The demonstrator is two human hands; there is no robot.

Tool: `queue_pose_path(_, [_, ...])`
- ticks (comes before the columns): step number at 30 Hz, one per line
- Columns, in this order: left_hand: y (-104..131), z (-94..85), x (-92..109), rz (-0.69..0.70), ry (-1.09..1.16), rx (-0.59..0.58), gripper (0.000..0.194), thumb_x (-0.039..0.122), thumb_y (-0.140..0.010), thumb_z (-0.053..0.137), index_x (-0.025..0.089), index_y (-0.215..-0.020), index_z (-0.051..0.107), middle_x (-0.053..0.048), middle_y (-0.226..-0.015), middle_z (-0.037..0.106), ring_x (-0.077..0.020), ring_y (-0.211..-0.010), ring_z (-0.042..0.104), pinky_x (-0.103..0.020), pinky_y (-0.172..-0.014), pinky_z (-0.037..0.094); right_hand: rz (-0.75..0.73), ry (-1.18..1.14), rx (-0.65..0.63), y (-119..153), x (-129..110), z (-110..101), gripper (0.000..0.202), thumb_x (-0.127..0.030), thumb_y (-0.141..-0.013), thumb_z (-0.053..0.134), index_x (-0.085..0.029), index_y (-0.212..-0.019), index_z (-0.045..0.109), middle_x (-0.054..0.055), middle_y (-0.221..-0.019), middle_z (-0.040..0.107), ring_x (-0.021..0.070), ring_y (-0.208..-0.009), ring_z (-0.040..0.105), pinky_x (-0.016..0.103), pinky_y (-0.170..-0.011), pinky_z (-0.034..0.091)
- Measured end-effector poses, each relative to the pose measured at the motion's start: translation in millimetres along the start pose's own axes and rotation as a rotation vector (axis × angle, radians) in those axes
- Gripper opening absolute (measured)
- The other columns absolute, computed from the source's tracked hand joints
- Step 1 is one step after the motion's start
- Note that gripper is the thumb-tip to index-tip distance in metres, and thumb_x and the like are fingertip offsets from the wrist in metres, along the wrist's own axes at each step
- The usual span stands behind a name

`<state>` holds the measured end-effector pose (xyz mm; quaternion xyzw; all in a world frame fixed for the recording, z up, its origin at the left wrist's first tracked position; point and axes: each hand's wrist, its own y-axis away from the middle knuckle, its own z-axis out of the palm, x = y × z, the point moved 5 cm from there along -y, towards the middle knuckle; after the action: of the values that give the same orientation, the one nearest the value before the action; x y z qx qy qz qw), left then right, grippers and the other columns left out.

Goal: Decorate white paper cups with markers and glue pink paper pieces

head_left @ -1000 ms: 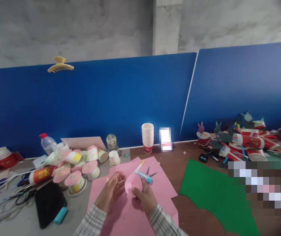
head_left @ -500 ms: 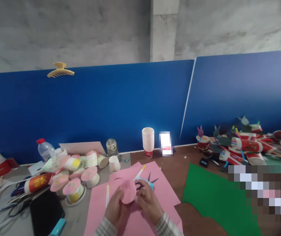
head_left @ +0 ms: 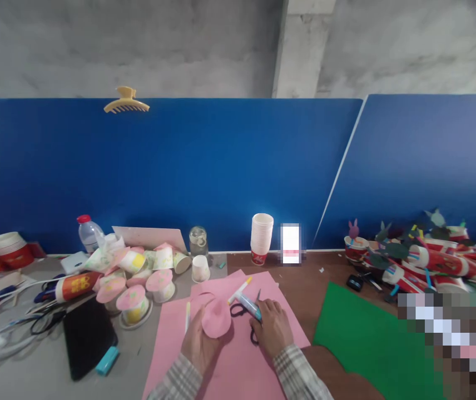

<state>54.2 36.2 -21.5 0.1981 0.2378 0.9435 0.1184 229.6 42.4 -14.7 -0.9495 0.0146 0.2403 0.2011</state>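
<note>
A round pink paper disc [head_left: 216, 319] is gripped by my left hand [head_left: 200, 344] at its lower left edge, above pink paper sheets [head_left: 246, 366]. My right hand [head_left: 275, 325] has its fingers curled at the near end of a light-blue glue stick [head_left: 248, 305]. Black-handled scissors [head_left: 238, 310] lie beneath the glue stick and partly under my right hand, one blade tip showing. A white pen with a yellow end [head_left: 244, 283] lies just beyond the glue stick. Another slim white pen [head_left: 187, 316] rests left of my left hand.
Decorated paper cups [head_left: 133, 306] crowd the left, beside a black tablet [head_left: 88, 336] and turquoise cap [head_left: 107, 361]. Stacked cups [head_left: 262, 239] stand against the blue partition [head_left: 221, 166]. Green paper [head_left: 371, 339] lies right, before a heap of red cups [head_left: 438, 258].
My right hand has left the scissors' handles and moved right, to the glue stick. The disc stays in my left hand. The view has shifted, so surroundings appear farther right.
</note>
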Motion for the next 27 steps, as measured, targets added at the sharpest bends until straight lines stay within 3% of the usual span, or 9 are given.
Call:
queue_pose_path(3, [-0.8,-3.4,1.1,-0.001,-0.022,0.031,0.032,0.033,-0.079,0.04,0.016,-0.094,0.062,-0.014,-0.078,0.073,-0.0299,-0.074,0.067,-0.044,-0.059,0.057,0.0,-0.101,0.068,-2.5,-2.0,-4.6,0.017,-0.025,-0.056,0.063,-0.025,-0.072,0.066,0.005,-0.07,0.067,0.0284,-0.071,0.057,0.035,-0.061,0.041])
queue_pose_path(9, [-1.2,-3.1,-3.1,-0.113,0.012,-0.037,0.039,0.046,-0.077,0.039,0.016,-0.084,0.063,-0.012,-0.069,0.071,-0.0296,-0.066,0.066,-0.048,-0.06,0.054,0.159,-0.758,0.282,-4.8,-1.2,-34.9,0.019,-0.036,-0.058,0.06,-0.021,-0.068,0.065,0.003,-0.062,0.063,0.0218,-0.055,0.057,0.029,-0.05,0.044])
queue_pose_path(12, [0.9,-3.8,-3.1,-0.092,-0.034,0.021,0.039,0.046,-0.078,0.036,0.016,-0.083,0.061,-0.012,-0.071,0.07,-0.0291,-0.061,0.065,-0.048,-0.054,0.054,0.316,-1.168,0.193,-6.3,-9.1,-38.0,0.026,-0.046,-0.063,0.057,-0.021,-0.065,0.065,-0.006,-0.039,0.051,0.0145,-0.036,0.047,0.024,-0.039,0.038])
queue_pose_path(16, [4.8,-4.4,-6.8,-0.138,-0.087,0.064,0.041,0.045,-0.078,0.034,0.015,-0.092,0.058,-0.014,-0.072,0.07,-0.0297,-0.055,0.063,-0.051,-0.052,0.052,0.608,-1.605,0.117,-3.5,-24.5,-25.3,0.038,-0.057,-0.051,0.063,-0.02,-0.055,0.062,0.0,-0.054,0.067,0.0087,-0.025,0.04,0.022,-0.029,0.033])
queue_pose_path(19, [6.3,-1.9,-11.0,-0.19,-0.08,-0.035,0.042,0.045,-0.076,0.037,0.014,-0.097,0.056,-0.016,-0.075,0.07,-0.0331,-0.06,0.064,-0.053,-0.055,0.052,0.816,-1.751,-0.095,4.2,-37.6,-1.1,0.043,-0.06,-0.044,0.065,-0.018,-0.05,0.062,0.004,-0.05,0.069,0.0075,-0.021,0.036,0.02,-0.025,0.028])
queue_pose_path(23, [8.3,3.5,-16.6,-0.261,-0.025,-0.214,0.049,0.046,-0.069,0.049,0.01,-0.101,0.056,-0.021,-0.088,0.068,-0.038,-0.074,0.063,-0.054,-0.061,0.051,0.839,-1.921,-0.268,12.9,-46.2,20.7,0.037,-0.053,-0.043,0.069,-0.019,-0.054,0.066,0.002,-0.052,0.07,0.0066,-0.025,0.037,0.02,-0.03,0.032])
queue_pose_path(27, [6.8,3.1,-17.9,-0.264,-0.027,-0.222,0.046,0.046,-0.069,0.049,0.01,-0.095,0.059,-0.02,-0.083,0.068,-0.0359,-0.072,0.063,-0.051,-0.061,0.051,0.858,-1.907,-0.316,17.4,-42.8,22.3,0.034,-0.051,-0.045,0.068,-0.021,-0.061,0.067,0.001,-0.055,0.07,0.0075,-0.025,0.036,0.022,-0.03,0.032])
